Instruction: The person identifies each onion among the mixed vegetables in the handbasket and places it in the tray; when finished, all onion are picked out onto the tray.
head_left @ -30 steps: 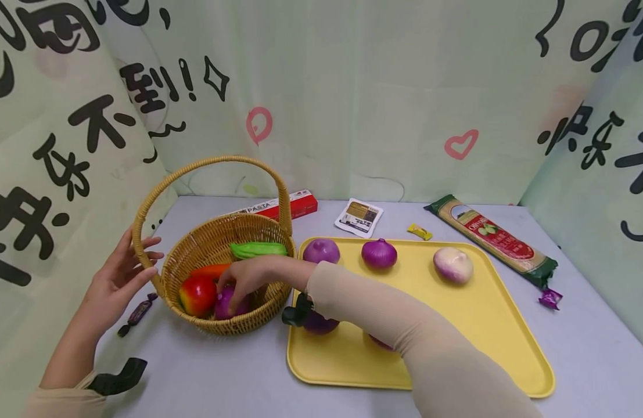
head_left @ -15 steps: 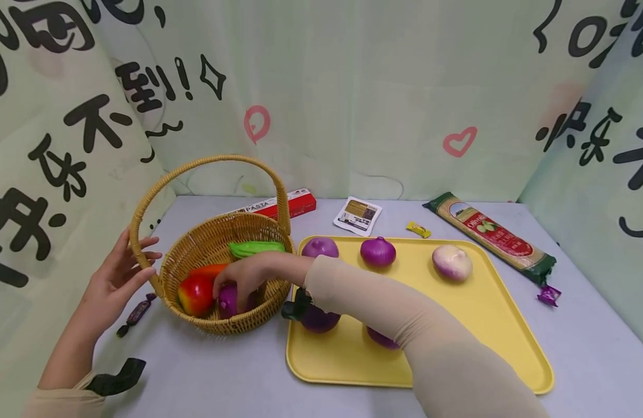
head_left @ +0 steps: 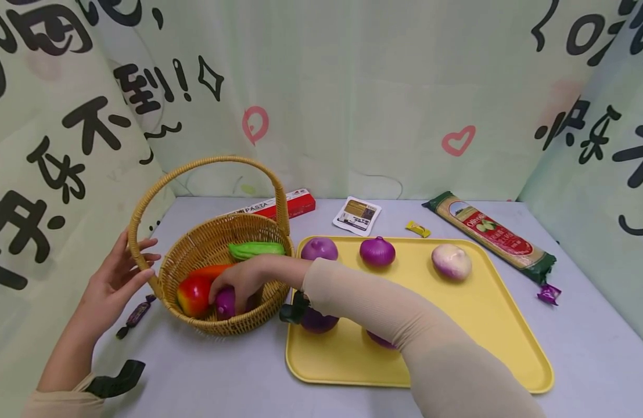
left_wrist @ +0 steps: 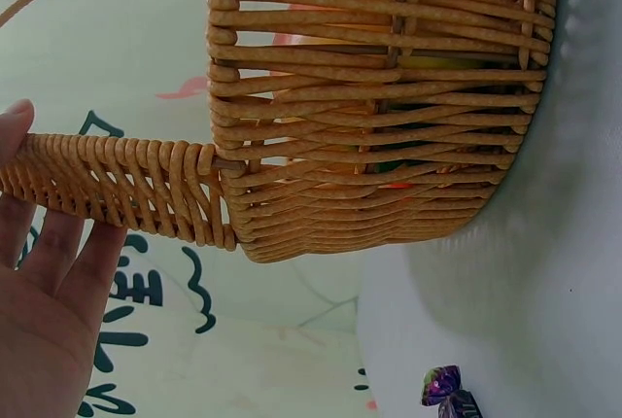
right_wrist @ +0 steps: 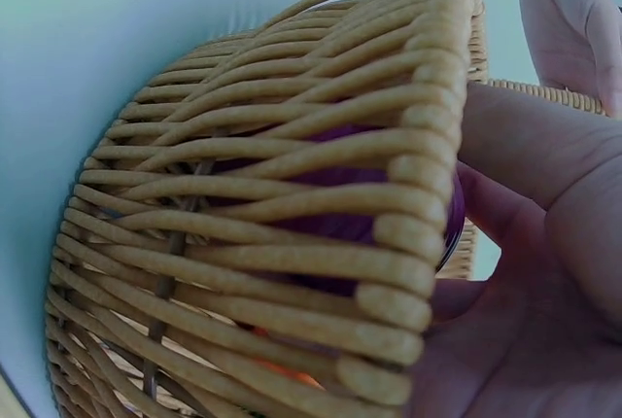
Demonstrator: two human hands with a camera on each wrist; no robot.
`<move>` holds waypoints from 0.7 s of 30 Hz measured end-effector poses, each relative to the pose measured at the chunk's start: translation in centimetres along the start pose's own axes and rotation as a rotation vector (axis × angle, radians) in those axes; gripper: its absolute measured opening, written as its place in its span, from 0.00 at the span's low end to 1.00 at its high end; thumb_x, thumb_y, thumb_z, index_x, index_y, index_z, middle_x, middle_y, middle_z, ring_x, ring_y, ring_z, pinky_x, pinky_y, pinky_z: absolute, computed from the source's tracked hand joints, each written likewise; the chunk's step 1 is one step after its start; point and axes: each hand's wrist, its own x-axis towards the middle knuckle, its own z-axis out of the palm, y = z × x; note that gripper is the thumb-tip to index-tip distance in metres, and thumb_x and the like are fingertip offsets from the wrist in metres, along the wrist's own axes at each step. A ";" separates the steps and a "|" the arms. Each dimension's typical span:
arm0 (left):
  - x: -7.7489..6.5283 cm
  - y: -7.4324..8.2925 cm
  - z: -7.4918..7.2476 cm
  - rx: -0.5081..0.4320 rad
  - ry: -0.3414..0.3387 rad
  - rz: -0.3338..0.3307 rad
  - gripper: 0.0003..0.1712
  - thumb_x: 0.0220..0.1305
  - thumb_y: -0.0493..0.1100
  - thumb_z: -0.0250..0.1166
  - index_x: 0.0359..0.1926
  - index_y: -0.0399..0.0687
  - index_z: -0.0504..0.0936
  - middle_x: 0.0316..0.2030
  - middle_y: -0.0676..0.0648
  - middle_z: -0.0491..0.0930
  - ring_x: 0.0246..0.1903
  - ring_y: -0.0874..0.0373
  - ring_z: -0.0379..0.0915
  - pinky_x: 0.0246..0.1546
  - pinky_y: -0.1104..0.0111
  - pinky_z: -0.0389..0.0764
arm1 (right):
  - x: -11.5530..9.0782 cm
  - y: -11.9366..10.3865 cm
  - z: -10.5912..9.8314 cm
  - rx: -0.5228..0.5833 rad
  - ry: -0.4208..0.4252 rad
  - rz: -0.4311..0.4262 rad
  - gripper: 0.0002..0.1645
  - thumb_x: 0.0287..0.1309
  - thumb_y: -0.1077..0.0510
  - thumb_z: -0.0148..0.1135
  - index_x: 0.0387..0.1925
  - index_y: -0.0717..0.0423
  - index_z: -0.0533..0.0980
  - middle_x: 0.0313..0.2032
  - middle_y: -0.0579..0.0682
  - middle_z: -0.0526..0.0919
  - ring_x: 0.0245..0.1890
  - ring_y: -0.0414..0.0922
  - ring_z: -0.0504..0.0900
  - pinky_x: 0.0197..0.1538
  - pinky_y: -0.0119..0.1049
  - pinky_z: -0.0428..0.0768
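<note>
A wicker basket (head_left: 196, 244) with a tall handle stands at the left of the table. My left hand (head_left: 109, 284) holds the foot of its handle (left_wrist: 117, 180), thumb on one side and fingers on the other in the left wrist view. Inside the basket my right hand (head_left: 243, 281) grips a purple onion (head_left: 225, 303), which also shows through the weave in the right wrist view. Beside that onion lie a red-yellow fruit (head_left: 193, 295), an orange carrot-like piece (head_left: 210, 271) and a green ridged vegetable (head_left: 255, 250). The palm and fingers hide part of the onion.
Right of the basket, a yellow tray (head_left: 478, 348) bears several purple onions (head_left: 377, 252) and a white-purple one (head_left: 451, 262). Behind are a pasta box (head_left: 300, 203), a white packet (head_left: 357, 216), a yellow candy (head_left: 417, 229) and a pasta bag (head_left: 488, 232). Wrapped candies (head_left: 136, 316) lie around.
My right hand has shifted slightly left in the basket, with the onion turning a little under its fingers. The left hand stays at the handle.
</note>
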 end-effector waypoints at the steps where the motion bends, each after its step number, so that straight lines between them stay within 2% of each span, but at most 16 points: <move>1: 0.0 0.0 0.0 0.002 0.000 -0.001 0.52 0.60 0.23 0.56 0.74 0.59 0.40 0.59 0.69 0.68 0.51 0.79 0.70 0.44 0.89 0.73 | 0.0 0.0 0.0 -0.004 0.002 -0.001 0.31 0.51 0.59 0.67 0.58 0.40 0.71 0.57 0.43 0.67 0.53 0.37 0.65 0.50 0.24 0.72; 8: 0.0 -0.1 -0.1 -0.008 -0.005 0.011 0.51 0.60 0.23 0.55 0.74 0.58 0.40 0.59 0.69 0.67 0.51 0.78 0.71 0.44 0.88 0.73 | -0.2 0.2 -0.3 -0.041 0.032 -0.009 0.33 0.51 0.58 0.68 0.59 0.40 0.70 0.58 0.43 0.69 0.54 0.37 0.67 0.53 0.25 0.71; 12: -0.2 -0.1 -0.1 -0.015 -0.003 -0.014 0.49 0.62 0.25 0.55 0.75 0.58 0.41 0.59 0.70 0.67 0.51 0.79 0.71 0.43 0.88 0.74 | -0.4 0.3 -0.6 -0.063 0.060 -0.012 0.33 0.51 0.58 0.68 0.59 0.38 0.71 0.60 0.42 0.70 0.55 0.37 0.68 0.54 0.25 0.70; 17: -0.3 -0.1 0.0 0.003 -0.003 -0.021 0.49 0.62 0.26 0.55 0.75 0.59 0.41 0.59 0.71 0.66 0.51 0.80 0.70 0.43 0.89 0.73 | -1.1 0.6 -0.9 0.013 0.077 -0.018 0.33 0.51 0.58 0.68 0.60 0.39 0.70 0.59 0.42 0.70 0.54 0.38 0.69 0.52 0.26 0.73; 21: -0.1 -0.1 0.1 0.012 -0.004 -0.012 0.50 0.62 0.25 0.55 0.75 0.59 0.41 0.59 0.71 0.66 0.51 0.81 0.70 0.43 0.89 0.73 | -1.7 1.1 -1.1 0.017 0.106 -0.035 0.32 0.52 0.57 0.68 0.59 0.38 0.71 0.60 0.43 0.68 0.55 0.39 0.68 0.51 0.26 0.74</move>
